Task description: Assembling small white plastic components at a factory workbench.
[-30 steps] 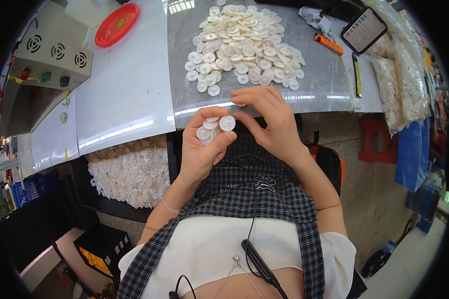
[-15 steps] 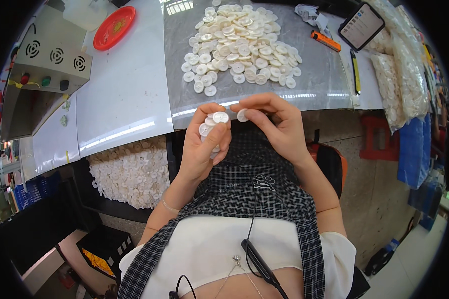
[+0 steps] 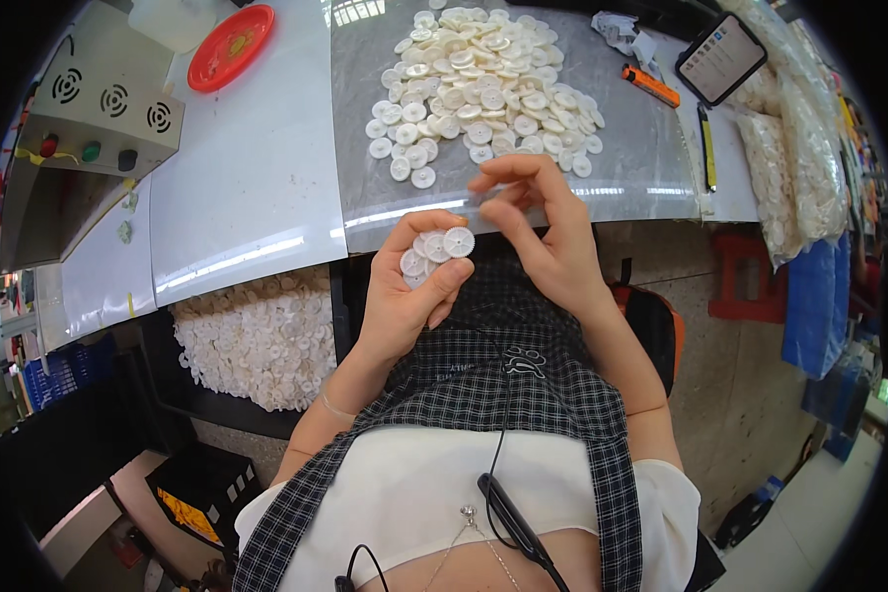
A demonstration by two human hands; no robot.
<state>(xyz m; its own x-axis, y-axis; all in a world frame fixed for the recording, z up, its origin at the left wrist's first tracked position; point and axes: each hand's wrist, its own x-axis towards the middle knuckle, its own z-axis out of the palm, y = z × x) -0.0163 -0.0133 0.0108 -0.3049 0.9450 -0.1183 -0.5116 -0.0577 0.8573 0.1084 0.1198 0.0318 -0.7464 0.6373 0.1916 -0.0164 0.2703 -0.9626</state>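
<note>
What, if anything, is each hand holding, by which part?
The left hand holds white discs by their lower edges, in its fingers; the right hand shows nothing held.

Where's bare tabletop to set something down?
Widest: the lightly specked white sheet between the grey box and grey mat, below the red plate. Smaller: the mat right of the disc pile, below the orange cylinder. Crowded: under the pile and around the phone and plastic bags.

We're in a workshop here! Loose gears [image 3: 483,87] heap on the tabletop [image 3: 247,187], a metal machine [image 3: 109,123] with buttons stands left, and packed clear bags [image 3: 817,148] line the right edge.
</note>
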